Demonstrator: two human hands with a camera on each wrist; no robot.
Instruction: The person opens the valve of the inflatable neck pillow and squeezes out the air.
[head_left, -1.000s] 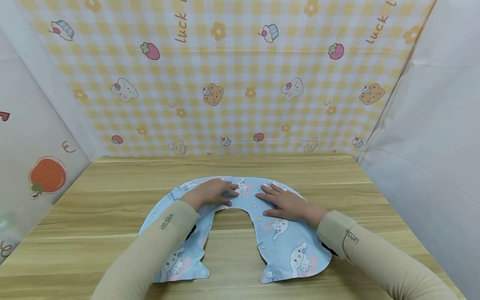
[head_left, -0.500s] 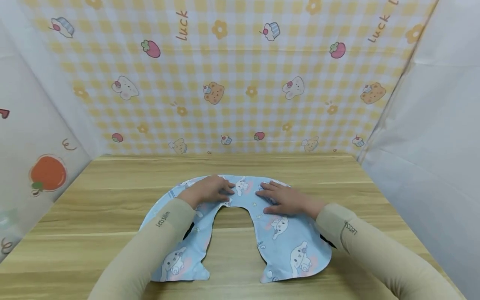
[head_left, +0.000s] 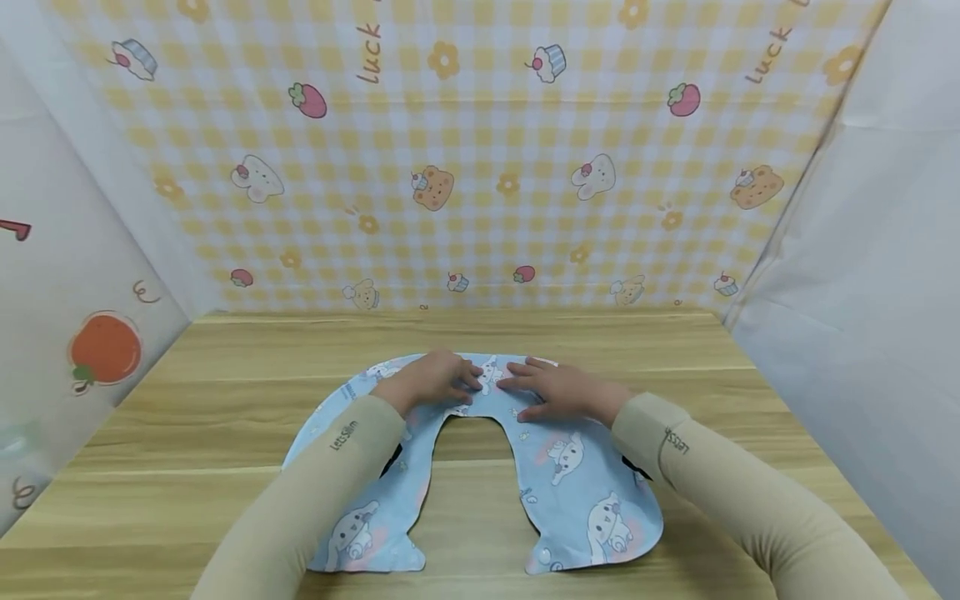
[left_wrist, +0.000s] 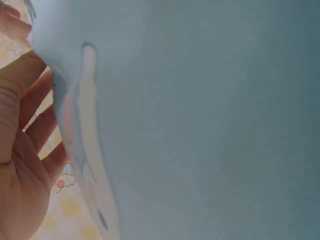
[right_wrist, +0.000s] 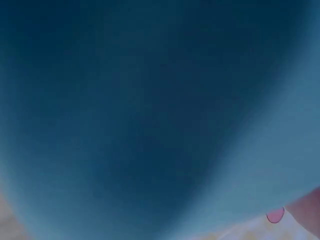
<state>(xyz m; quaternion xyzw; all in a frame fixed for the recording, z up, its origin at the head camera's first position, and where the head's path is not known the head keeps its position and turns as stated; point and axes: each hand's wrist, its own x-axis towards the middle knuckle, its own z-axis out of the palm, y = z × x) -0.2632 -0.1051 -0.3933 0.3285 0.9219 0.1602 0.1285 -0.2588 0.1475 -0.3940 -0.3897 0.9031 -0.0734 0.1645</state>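
Note:
A light blue U-shaped neck pillow point(head_left: 487, 404) printed with white long-eared cartoon characters lies rather flat in the head view, its two ends pointing toward me. My left hand point(head_left: 435, 379) rests on the left of its top curve, fingers slightly bent. On the right of the curve lies my right hand point(head_left: 566, 392), palm down with fingers spread. Blue fabric point(left_wrist: 190, 125) fills most of the left wrist view, with my left hand's fingers point(left_wrist: 37, 100) at its edge. The right wrist view is mostly dark, blurred fabric point(right_wrist: 150, 125), with a bit of finger point(right_wrist: 310, 212) in the corner.
The pillow lies on a wood-grain table point(head_left: 187, 417). Behind it hangs a yellow checked cloth point(head_left: 480, 233) with cartoon prints. A white printed sheet point(head_left: 60, 250) stands at the left, a plain white one point(head_left: 862, 292) at the right.
My right hand has shifted a little left along the pillow's curve, toward my left hand. The left hand stays on the curve. The head view has shifted slightly.

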